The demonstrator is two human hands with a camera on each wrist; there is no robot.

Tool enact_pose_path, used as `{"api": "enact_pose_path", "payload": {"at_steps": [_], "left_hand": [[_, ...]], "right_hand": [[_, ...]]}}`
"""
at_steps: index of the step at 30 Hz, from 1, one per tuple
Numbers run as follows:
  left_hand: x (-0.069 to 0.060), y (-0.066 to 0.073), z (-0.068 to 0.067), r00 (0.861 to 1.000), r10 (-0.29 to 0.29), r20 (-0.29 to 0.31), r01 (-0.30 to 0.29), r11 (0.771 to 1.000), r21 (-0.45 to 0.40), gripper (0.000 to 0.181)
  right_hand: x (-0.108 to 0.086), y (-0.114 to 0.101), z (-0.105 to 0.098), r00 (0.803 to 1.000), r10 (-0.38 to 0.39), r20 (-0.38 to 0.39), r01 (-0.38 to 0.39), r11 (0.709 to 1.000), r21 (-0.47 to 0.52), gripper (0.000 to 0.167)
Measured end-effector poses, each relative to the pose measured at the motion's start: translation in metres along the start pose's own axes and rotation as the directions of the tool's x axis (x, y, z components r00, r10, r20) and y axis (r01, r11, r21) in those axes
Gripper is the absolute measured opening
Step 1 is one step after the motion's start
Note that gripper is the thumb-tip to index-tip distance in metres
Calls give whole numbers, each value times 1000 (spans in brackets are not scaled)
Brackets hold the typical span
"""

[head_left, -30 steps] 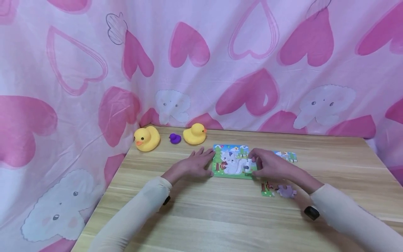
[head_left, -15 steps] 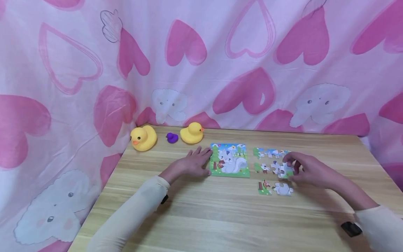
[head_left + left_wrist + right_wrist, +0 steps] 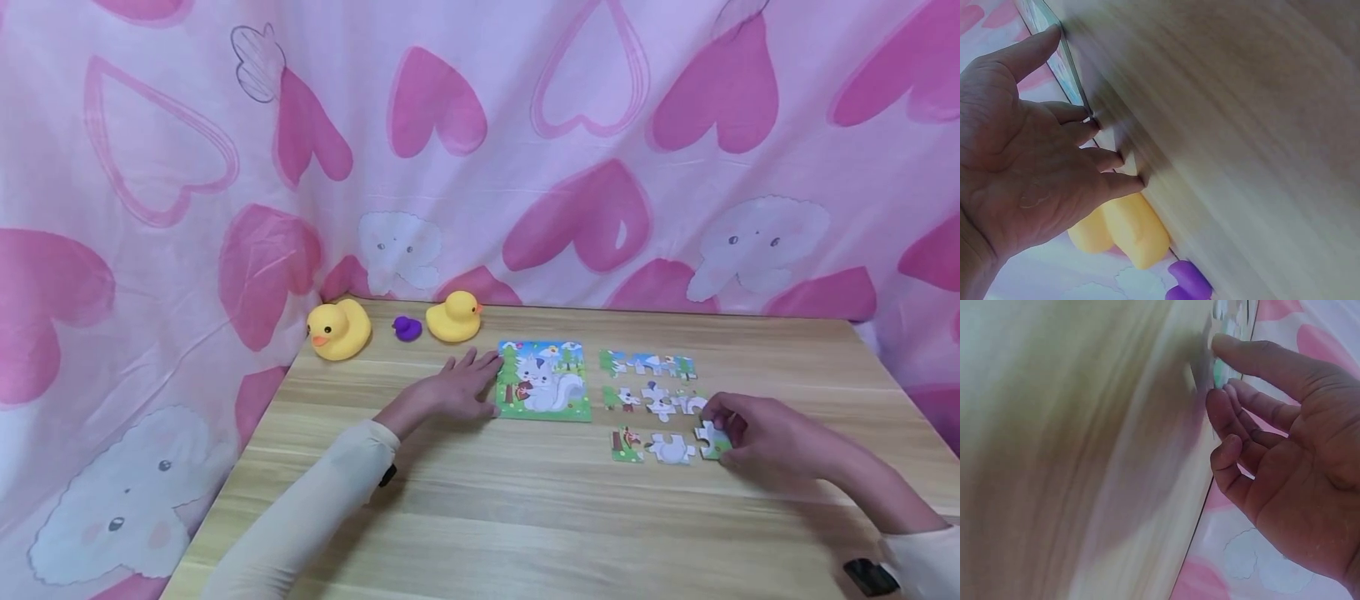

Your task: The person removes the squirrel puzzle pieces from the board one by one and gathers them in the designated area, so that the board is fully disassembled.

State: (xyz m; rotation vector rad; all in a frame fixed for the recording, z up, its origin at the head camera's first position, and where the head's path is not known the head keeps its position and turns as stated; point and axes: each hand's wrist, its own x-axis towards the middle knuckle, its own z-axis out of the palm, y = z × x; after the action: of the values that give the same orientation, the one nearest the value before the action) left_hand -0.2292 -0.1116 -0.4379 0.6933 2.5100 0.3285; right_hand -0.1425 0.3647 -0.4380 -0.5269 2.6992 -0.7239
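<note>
In the head view, my right hand (image 3: 772, 433) pinches a green-and-white jigsaw piece (image 3: 712, 440) by its right side, thumb and fingers closed on it. That piece stands just right of a piece showing a white tail (image 3: 671, 450) in the bottom row; a narrow gap parts the two. Only a sliver of the held jigsaw piece (image 3: 1218, 374) shows in the right wrist view. My left hand (image 3: 450, 389) lies at the left edge of the squirrel picture board (image 3: 546, 382), its fingers extended. The left wrist view shows the thumb of my left hand (image 3: 1029, 150) touching the board's edge.
Right of the board lie a top row of joined pieces (image 3: 648, 364) and a middle row (image 3: 658, 402). Two yellow ducks (image 3: 341, 331) and a small purple duck (image 3: 407, 328) stand at the back left. A pink heart-print curtain (image 3: 450, 208) hangs behind the wooden table (image 3: 480, 517).
My right hand carried the jigsaw piece from the board's lower right corner rightward past the rows, then down to the bottom row's right end. My left hand kept its place by the board.
</note>
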Motion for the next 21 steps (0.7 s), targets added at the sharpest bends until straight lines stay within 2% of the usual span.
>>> {"api": "enact_pose_path", "payload": {"at_steps": [8,15,21], "left_hand": [[-5,-4,-2,1000,14,-3,-14,1000,-16,90],[-6,-5,-2,1000,20,-7,-20,999,-41,90],[-5,-6,-1,999,34,-17,-35,998,-48,90]], "right_hand": [[0,-7,5,998,59,27,-58,998,-26,48],[0,-6,5,1000,0,23,1,1000,-24,49],[-4,-2,-1,999,-15,42,15,1000,3,51]]}}
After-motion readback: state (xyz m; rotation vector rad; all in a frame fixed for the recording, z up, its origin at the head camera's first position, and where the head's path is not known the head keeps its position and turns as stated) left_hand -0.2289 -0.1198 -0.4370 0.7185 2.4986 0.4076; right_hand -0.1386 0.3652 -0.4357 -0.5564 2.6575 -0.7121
